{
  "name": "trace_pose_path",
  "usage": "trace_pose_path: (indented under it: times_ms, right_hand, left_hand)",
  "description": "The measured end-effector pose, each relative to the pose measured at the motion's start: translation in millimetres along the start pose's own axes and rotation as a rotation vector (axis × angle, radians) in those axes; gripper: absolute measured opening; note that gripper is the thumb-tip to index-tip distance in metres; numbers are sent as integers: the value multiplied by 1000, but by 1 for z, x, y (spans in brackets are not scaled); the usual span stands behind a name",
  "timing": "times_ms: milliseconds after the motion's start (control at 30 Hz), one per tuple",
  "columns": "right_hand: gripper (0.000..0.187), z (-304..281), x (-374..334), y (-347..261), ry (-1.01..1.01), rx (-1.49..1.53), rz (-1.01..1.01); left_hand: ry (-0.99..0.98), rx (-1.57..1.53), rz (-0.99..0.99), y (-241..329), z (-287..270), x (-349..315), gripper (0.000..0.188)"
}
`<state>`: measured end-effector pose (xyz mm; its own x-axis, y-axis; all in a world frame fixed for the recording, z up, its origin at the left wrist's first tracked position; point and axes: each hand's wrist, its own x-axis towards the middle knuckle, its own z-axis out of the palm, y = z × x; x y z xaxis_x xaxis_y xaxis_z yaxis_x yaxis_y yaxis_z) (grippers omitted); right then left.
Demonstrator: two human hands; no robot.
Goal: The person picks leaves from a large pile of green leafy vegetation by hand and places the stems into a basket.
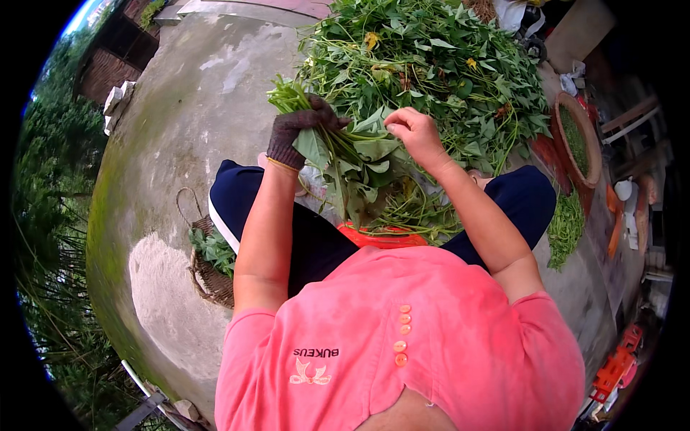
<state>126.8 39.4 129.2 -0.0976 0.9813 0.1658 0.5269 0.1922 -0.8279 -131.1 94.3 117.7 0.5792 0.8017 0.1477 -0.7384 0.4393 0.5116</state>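
I see left hand (pixel 298 129) in dark knit glove clamped around bundle of green leafy stems (pixel 338 154), keeping it steady | bare right hand (pixel 415 133) pinching one leaf off.

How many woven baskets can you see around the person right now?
2. One woven basket holding leaves sits on the concrete by the left knee; a round shallow basket of greens stands at the right, beyond the leaf pile. Others may be hidden.
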Motion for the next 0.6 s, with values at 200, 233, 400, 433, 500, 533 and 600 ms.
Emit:
trace_pose_path:
  times_ms: [200, 233, 400, 433, 500, 533, 600]
  right_hand:
    - [14, 15, 26, -52, 133, 20, -227]
    - [15, 18, 33, -58, 121, 79, -134]
    - [21, 23, 70, -59, -21, 416, 64]
    - [16, 20, 76, -55, -37, 442, 27]
    - [14, 12, 78, -69, 77, 544, -12]
    - [11, 5, 80, -78, 201, 642, -46]
    - [8, -18, 82, -91, 351, 730, -99]
  left_hand:
    - [239, 101, -71, -13, 2, -1, 34]
    - [222, 105, -100, -13, -2, -1, 34]
    - [173, 216, -191, -16, 14, -5, 40]
    - [170, 262, -210, -17, 13, -4, 44]
    - [180, 225, -189, -20, 12, -3, 44]
    - [186, 185, -175, -23, 10, -2, 44]
    - [168, 177, -168, -22, 3, 0, 42]
